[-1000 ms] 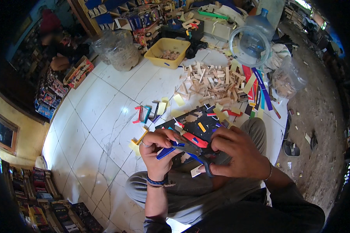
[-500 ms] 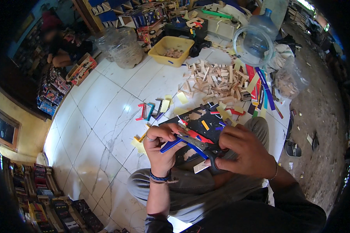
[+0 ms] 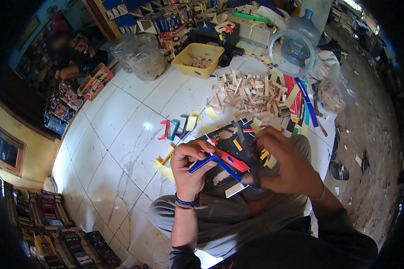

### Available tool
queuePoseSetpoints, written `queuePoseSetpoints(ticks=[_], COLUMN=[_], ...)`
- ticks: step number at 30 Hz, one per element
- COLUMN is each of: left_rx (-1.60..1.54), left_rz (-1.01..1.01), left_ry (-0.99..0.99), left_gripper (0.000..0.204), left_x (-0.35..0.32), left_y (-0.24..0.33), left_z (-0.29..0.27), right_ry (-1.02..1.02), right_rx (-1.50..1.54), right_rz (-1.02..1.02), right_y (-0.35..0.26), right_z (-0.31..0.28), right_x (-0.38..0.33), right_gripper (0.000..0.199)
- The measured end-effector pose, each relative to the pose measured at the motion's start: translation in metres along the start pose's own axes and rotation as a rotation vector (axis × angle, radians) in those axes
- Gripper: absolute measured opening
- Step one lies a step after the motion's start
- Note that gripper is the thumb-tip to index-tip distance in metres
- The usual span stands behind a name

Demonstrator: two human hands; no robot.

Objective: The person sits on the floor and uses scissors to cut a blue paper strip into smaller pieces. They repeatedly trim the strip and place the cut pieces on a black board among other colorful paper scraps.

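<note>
My left hand is closed on a blue strip bent at an angle, pinched between thumb and fingers. A pair of dark-handled scissors is in my right hand, blurred by motion, with the blades pointing away from me above the board. The far end of the blue strip comes close to my right fingertips; whether they touch is unclear. Below lies a black board over my crossed legs, scattered with yellow, red and blue scraps. A red piece shows just beyond the strip.
A pile of small wooden pieces lies ahead on white tiles, with coloured strips to its right. Behind stand a yellow tub and a clear water jug. Several bent coloured pieces lie left of the board. A person sits far left.
The scissors have come away from the blue strip, and their blades have swung from pointing left to pointing away from me. My left hand still holds the strip, almost unmoved.
</note>
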State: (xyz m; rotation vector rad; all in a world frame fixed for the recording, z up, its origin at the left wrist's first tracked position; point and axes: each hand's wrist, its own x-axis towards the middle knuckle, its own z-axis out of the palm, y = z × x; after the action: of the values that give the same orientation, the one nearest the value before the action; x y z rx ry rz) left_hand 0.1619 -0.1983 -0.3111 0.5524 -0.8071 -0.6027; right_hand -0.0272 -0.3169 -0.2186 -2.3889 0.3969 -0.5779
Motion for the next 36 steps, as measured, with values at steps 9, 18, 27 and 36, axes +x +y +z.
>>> queuePoseSetpoints(ticks=[9,18,27,36], left_rx=[-0.432,-0.662,-0.392,-0.005], left_rz=[-0.111,-0.239,-0.239,-0.183], left_ry=[-0.034,-0.012,-0.016,-0.167], left_gripper=[0.028,0.03,0.022,0.025], left_x=[-0.003,-0.007,-0.003,0.005], left_y=[-0.005,-0.01,-0.007,-0.004], left_z=[0.001,0.004,0.006,0.009], right_ry=[-0.051,-0.186,-0.287,-0.347], right_rx=[-0.352,-0.442,0.762,0.928], right_rz=[0.322,0.183,0.24,0.394], right_y=[0.11,0.195,0.103,0.025], right_z=[0.056,0.108,0.072,0.043], right_x=[-0.004,-0.013,0.011,0.003], right_gripper=[0.032,0.021,0.029,0.026])
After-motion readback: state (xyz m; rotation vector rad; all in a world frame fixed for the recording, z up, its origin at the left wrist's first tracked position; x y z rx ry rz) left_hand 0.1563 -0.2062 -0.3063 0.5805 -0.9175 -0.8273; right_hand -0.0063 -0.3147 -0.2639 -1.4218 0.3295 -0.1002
